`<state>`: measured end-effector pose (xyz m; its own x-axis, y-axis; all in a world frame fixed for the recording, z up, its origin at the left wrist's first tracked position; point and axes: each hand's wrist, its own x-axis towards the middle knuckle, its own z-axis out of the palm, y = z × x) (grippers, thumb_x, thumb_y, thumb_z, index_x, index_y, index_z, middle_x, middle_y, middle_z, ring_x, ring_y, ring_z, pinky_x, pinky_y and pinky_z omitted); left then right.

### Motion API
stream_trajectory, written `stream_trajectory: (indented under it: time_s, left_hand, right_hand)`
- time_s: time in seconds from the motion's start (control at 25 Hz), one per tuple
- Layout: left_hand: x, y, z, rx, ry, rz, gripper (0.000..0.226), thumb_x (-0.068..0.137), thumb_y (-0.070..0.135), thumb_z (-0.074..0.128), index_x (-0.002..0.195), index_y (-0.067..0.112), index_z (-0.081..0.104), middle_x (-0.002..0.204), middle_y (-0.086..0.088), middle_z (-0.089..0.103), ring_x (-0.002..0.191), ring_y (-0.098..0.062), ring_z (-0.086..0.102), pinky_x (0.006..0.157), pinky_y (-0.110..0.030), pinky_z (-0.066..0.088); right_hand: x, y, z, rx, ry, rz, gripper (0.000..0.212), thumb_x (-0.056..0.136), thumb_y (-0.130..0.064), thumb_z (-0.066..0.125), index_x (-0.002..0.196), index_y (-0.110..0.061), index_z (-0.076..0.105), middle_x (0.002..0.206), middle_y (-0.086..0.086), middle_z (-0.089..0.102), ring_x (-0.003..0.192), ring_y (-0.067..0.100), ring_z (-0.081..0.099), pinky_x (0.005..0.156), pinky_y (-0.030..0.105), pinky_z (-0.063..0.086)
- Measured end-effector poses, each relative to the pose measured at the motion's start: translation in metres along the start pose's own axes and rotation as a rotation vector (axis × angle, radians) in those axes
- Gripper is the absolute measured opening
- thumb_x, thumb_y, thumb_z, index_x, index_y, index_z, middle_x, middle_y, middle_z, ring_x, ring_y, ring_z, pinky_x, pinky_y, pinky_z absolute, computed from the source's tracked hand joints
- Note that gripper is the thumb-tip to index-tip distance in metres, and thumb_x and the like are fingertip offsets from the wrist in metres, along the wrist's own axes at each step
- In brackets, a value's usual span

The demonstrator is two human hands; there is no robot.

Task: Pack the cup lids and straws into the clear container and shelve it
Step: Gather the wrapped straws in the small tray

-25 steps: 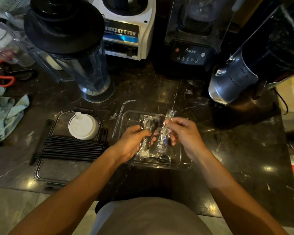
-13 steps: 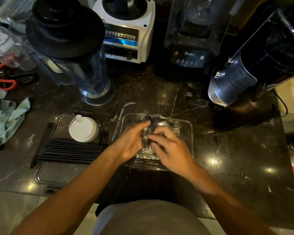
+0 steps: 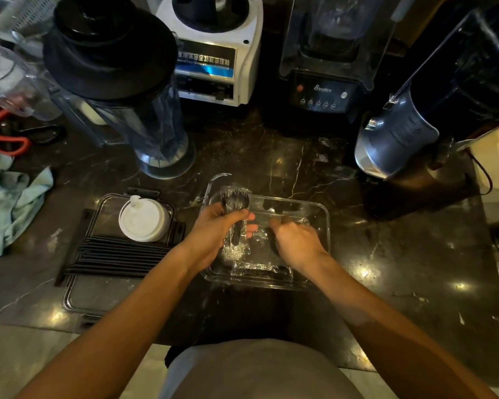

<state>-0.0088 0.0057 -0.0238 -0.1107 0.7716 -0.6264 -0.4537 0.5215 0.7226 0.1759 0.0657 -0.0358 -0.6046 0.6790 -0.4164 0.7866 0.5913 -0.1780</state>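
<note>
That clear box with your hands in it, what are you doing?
A person is sorting plastic-wrapped black cutlery in the clear container on the dark counter. The left hand grips one wrapped fork; the right hand reaches into the container. The white cup lids and black straws wait on the container lid to the left.

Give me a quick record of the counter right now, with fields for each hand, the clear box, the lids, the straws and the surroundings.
left hand: grips a wrapped black fork over the clear container
right hand: down inside the container, fingers curled; what it holds is unclear
clear container: on the dark counter, another wrapped packet at its near end
cup lids: white stack on a clear tray, left of the container
straws: black bundle lying across that tray
surroundings: blenders behind, green cloth at left
</note>
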Motion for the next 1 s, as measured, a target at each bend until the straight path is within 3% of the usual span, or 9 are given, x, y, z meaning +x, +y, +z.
stream_trajectory:
  time_s: [0.24, 0.36, 0.44, 0.48, 0.64, 0.72, 0.8, 0.88, 1.0]
  left_hand:
    - [0.000, -0.004, 0.004, 0.017, 0.019, -0.052, 0.028, 0.097, 0.008, 0.068, 0.123, -0.003, 0.066, 0.116, -0.020, 0.076, 0.104, -0.032, 0.077, 0.095, -0.049, 0.059]
    - [0.004, -0.009, 0.004, 0.045, 0.032, -0.056, 0.029, 0.097, 0.008, 0.067, 0.124, -0.002, 0.064, 0.118, -0.019, 0.075, 0.103, -0.027, 0.077, 0.089, -0.042, 0.062]
    - [0.005, -0.012, 0.007, 0.054, 0.022, -0.056, 0.031, 0.097, 0.009, 0.068, 0.126, -0.001, 0.062, 0.117, -0.017, 0.076, 0.101, -0.023, 0.078, 0.085, -0.037, 0.062]
    - [0.004, -0.013, 0.010, 0.057, 0.009, -0.061, 0.034, 0.095, 0.010, 0.070, 0.126, 0.000, 0.062, 0.115, -0.014, 0.077, 0.102, -0.021, 0.078, 0.091, -0.039, 0.060]
    - [0.002, -0.018, 0.017, -0.050, -0.062, -0.114, 0.054, 0.081, 0.013, 0.083, 0.128, 0.007, 0.058, 0.115, -0.007, 0.079, 0.124, -0.021, 0.066, 0.118, -0.046, 0.037]
    - [0.002, -0.019, 0.021, -0.102, -0.083, -0.141, 0.038, 0.086, 0.009, 0.079, 0.118, 0.010, 0.059, 0.109, -0.004, 0.078, 0.124, -0.019, 0.064, 0.118, -0.043, 0.036]
    - [0.000, -0.017, 0.023, -0.104, -0.089, -0.135, 0.022, 0.092, 0.003, 0.071, 0.107, 0.015, 0.060, 0.105, -0.002, 0.077, 0.112, -0.012, 0.068, 0.110, -0.035, 0.043]
    - [-0.001, -0.017, 0.023, -0.087, -0.092, -0.149, 0.024, 0.092, 0.004, 0.070, 0.112, 0.015, 0.060, 0.114, -0.006, 0.076, 0.115, -0.015, 0.067, 0.110, -0.034, 0.041]
    - [0.001, -0.019, 0.020, -0.027, -0.130, -0.147, 0.025, 0.090, 0.006, 0.073, 0.114, 0.010, 0.066, 0.117, -0.010, 0.077, 0.121, -0.022, 0.068, 0.117, -0.042, 0.040]
  right_hand:
    - [-0.006, 0.011, -0.014, -0.061, -0.060, -0.098, 0.033, 0.100, -0.004, 0.053, 0.131, -0.016, 0.057, 0.096, 0.006, 0.073, 0.090, 0.023, 0.072, 0.087, 0.038, 0.054]
    - [-0.019, 0.020, -0.019, 0.166, 0.088, -0.062, 0.012, 0.104, -0.015, 0.055, 0.113, -0.018, 0.062, 0.079, -0.002, 0.069, 0.066, 0.013, 0.066, 0.068, 0.031, 0.056]
    - [-0.030, 0.020, -0.019, 0.263, 0.243, -0.089, 0.006, 0.103, -0.019, 0.058, 0.106, -0.018, 0.062, 0.070, -0.009, 0.062, 0.051, 0.002, 0.052, 0.053, 0.017, 0.038]
    - [-0.035, 0.019, -0.018, 0.306, 0.296, -0.120, 0.005, 0.102, -0.018, 0.060, 0.105, -0.018, 0.063, 0.071, -0.010, 0.062, 0.049, 0.000, 0.048, 0.052, 0.013, 0.032]
    - [-0.050, 0.007, -0.006, 0.464, 0.330, -0.193, 0.009, 0.095, -0.012, 0.067, 0.103, -0.017, 0.067, 0.088, -0.010, 0.063, 0.055, -0.004, 0.050, 0.051, 0.011, 0.039]
    - [-0.051, 0.004, 0.001, 0.477, 0.337, -0.197, 0.010, 0.094, -0.012, 0.069, 0.102, -0.018, 0.067, 0.093, -0.009, 0.063, 0.060, -0.001, 0.052, 0.055, 0.012, 0.042]
    - [-0.051, 0.003, 0.003, 0.467, 0.332, -0.200, 0.010, 0.094, -0.012, 0.068, 0.100, -0.019, 0.065, 0.095, -0.010, 0.062, 0.064, 0.002, 0.054, 0.056, 0.018, 0.046]
    - [-0.050, 0.002, 0.001, 0.470, 0.315, -0.194, 0.009, 0.094, -0.014, 0.067, 0.099, -0.021, 0.063, 0.096, -0.012, 0.059, 0.066, 0.004, 0.055, 0.057, 0.023, 0.049]
    - [-0.049, 0.001, -0.004, 0.416, 0.300, -0.213, 0.010, 0.094, -0.011, 0.066, 0.099, -0.020, 0.063, 0.094, -0.014, 0.055, 0.063, 0.005, 0.055, 0.056, 0.026, 0.051]
